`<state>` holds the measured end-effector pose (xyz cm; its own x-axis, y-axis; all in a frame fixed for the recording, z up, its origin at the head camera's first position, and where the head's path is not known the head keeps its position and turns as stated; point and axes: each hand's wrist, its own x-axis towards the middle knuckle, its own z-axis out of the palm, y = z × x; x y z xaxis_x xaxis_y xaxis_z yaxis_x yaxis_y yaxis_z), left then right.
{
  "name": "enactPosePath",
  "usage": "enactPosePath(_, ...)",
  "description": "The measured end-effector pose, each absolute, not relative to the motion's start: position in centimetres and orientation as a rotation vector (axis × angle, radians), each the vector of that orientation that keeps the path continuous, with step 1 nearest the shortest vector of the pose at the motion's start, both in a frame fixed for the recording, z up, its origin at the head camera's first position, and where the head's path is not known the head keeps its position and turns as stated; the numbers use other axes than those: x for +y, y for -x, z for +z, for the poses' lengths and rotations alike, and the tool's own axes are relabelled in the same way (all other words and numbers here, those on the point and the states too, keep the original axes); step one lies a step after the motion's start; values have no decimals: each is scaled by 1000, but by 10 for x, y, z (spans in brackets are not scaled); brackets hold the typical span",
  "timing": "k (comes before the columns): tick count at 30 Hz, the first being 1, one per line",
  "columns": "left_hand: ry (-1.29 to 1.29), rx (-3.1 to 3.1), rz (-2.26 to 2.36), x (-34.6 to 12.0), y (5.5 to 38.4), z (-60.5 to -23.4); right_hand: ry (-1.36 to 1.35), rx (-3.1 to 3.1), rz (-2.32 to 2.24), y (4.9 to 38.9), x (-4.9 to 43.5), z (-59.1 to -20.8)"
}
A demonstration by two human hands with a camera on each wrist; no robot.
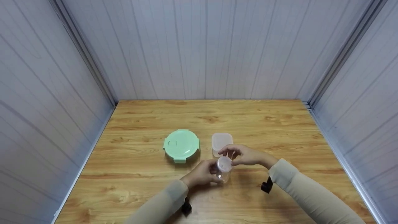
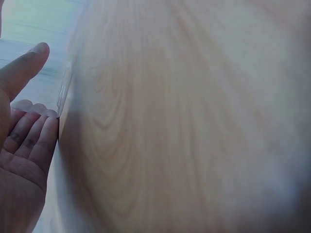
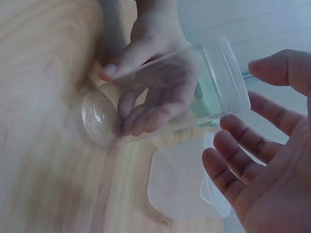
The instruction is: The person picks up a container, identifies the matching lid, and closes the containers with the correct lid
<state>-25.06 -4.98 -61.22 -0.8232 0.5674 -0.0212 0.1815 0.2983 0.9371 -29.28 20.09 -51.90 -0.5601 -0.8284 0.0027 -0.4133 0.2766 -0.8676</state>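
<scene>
A clear plastic jar (image 1: 222,178) with a whitish lid (image 1: 224,163) stands near the middle of the table, slightly tilted in the head view. My left hand (image 1: 201,173) grips its side, thumb toward the front and fingers behind. The left wrist view catches the clear wall (image 2: 41,90) between thumb and fingers. Around the top, my right hand (image 1: 247,155) is held with curved, spread fingers. In the right wrist view the thumb stands apart from the lid (image 3: 233,77), while the fingertips are right at its edge. The clear round base (image 3: 99,119) shows below the left hand.
A round container with a mint green clip lid (image 1: 182,143) sits left of the jar. Just behind the right hand is a small square container with a frosted lid (image 1: 221,140). Pale panel walls (image 1: 205,49) enclose the wooden table (image 1: 140,124) at the back and sides.
</scene>
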Motion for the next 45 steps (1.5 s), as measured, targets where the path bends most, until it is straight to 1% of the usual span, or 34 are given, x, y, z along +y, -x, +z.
enactPosePath(6,-662,2213,1541,-48,251,-612,1159,2005,-1214,300,200,-519)
enactPosePath(14,-694,2252,1511,-50,251,-612,1165,2018,-1247,299,202,-526)
enactPosePath(27,-654,2239,1510,-50,250,-611,1046,2174,-1361,278,207,-536)
enactPosePath(37,-665,2249,1515,-51,249,-611,914,2398,-1375,260,201,-539)
enactPosePath(45,-681,2212,1547,-49,252,-614,900,2444,-1313,259,201,-536)
